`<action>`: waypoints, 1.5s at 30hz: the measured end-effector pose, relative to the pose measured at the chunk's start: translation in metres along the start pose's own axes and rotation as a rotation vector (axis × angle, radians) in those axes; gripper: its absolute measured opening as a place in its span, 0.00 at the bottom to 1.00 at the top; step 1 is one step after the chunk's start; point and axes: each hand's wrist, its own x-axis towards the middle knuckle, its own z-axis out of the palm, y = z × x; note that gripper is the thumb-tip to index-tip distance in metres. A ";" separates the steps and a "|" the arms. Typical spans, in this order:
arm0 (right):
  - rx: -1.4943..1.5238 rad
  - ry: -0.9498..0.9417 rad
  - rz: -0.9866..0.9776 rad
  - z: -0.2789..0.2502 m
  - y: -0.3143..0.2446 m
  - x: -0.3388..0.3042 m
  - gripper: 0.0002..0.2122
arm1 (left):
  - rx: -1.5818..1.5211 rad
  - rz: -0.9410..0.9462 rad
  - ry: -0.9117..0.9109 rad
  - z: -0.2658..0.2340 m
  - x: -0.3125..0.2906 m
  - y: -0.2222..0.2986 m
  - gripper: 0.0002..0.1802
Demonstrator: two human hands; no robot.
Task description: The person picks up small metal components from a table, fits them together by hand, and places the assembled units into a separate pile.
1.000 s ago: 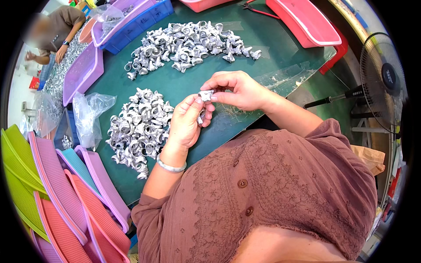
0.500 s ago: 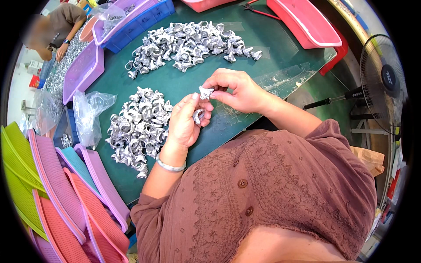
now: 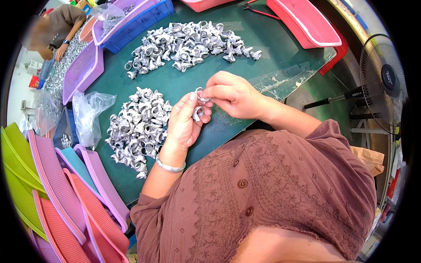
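My left hand (image 3: 184, 120), palm turned up, holds a silvery ring-shaped metal casting (image 3: 198, 115) in its curled fingers. At its thumb tip is a second metal casting (image 3: 200, 93), which my right hand (image 3: 232, 94) pinches from the right; my right fingers cover part of it. Just left of my left hand lies a heap of similar castings (image 3: 138, 127) on the green tabletop (image 3: 175, 81). Another, wider heap of castings (image 3: 186, 44) spreads across the far side. A pale bangle (image 3: 170, 166) circles my left wrist.
Stacked colourful baskets (image 3: 57, 184) crowd the lower left, with a clear plastic bag (image 3: 90, 116) behind them. Purple (image 3: 83, 72), blue (image 3: 136, 24) and pink (image 3: 307, 24) trays line the far side. Red-handled pliers (image 3: 263, 11), a fan (image 3: 386, 81) and a co-worker's arm (image 3: 70, 35) also show.
The upper casting has turned, so its ring opening now shows. My right fingers have shifted slightly left and down over it, while my left hand stays nearly still.
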 end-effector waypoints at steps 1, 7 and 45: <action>0.021 -0.016 -0.032 0.000 0.001 -0.001 0.13 | -0.003 0.027 -0.018 -0.002 0.000 -0.001 0.12; 0.101 0.099 0.142 -0.013 0.006 -0.003 0.10 | -0.031 0.105 -0.127 -0.002 0.000 0.001 0.15; 0.463 -0.148 0.310 -0.011 0.004 0.002 0.11 | 0.174 -0.082 0.001 -0.001 -0.003 -0.003 0.13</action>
